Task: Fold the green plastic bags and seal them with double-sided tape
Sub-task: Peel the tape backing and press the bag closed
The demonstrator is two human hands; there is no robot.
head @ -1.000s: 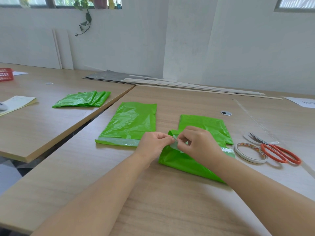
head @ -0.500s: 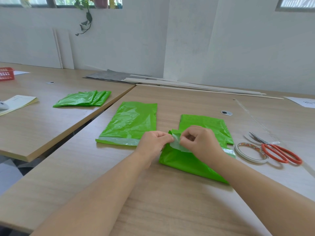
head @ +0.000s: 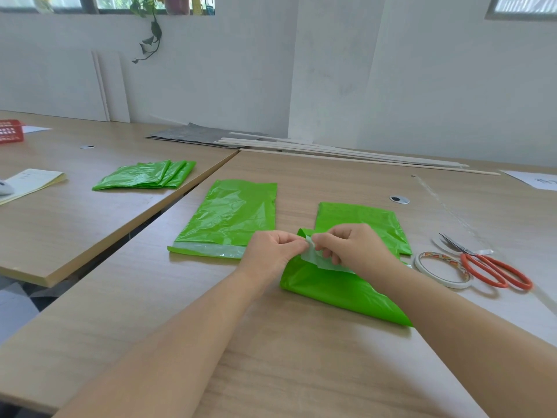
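Three lots of green bags, two hands, one seal under way.

Lot 1 — worked bag (head: 337, 285), near centre of the main table (head: 301, 372), its near part folded over. A pale strip (head: 315, 257) runs along the fold. The left hand (head: 271, 251) and right hand (head: 355, 248) both have curled fingers and pinch the strip's left end. This is judged to be the tape backing being peeled, so the bag is folded but not yet sealed.

Lot 2 — flat bag (head: 232, 215), just left of the hands, with a pale band along its near edge. Whether it is sealed or still waiting cannot be told.

Lot 3: pile of bags (head: 147, 176) on the left table (head: 75, 230), overlapped and well apart from the work. Whether they are finished or untouched cannot be told.

Tools: tape roll (head: 452, 284) and scissors (head: 488, 267), close together just right of the worked bag.

Edges and room: the main table's left edge runs diagonally, with a gap before the left table, and the flat bag's near corner lies close to that edge. Open wood lies near, between the forearms. The right is hemmed in by the tools, and boards (head: 331, 147) lie along the far side.
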